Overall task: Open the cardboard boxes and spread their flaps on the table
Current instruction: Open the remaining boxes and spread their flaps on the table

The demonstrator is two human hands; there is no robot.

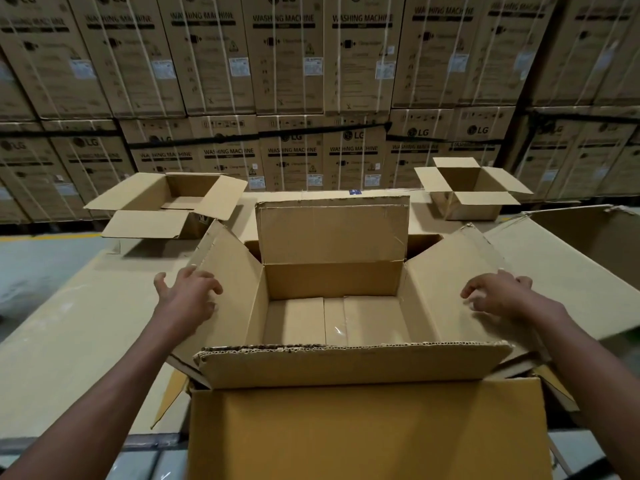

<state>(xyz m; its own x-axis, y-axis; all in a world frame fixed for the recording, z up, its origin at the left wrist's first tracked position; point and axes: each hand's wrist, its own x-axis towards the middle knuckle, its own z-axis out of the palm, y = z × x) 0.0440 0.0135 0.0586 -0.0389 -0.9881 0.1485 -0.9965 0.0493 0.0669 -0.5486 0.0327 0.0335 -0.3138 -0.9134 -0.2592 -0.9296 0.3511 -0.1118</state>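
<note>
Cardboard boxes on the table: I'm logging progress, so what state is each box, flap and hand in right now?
Near box: open, looks empty.
Left flap: angled outward, not flat.
Right flap: angled outward, not flat.
Far flap: standing upright.
Near flap: folded toward the person.
Far left box: open, flaps spread.
Far right box: open, flaps spread.
Left hand: fingers relaxed, pressing left flap.
Right hand: fingers resting on right flap.

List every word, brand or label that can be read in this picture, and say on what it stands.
"LG": brand logo on the stacked brown cardboard cartons against the back wall.
"WASHING MACHINE": printed under the logo on the same cartons.
White stickers and small handling symbols on those cartons: too small and blurred to read.
Large open cardboard box in front, and the two smaller open boxes behind it: no readable text.
</note>
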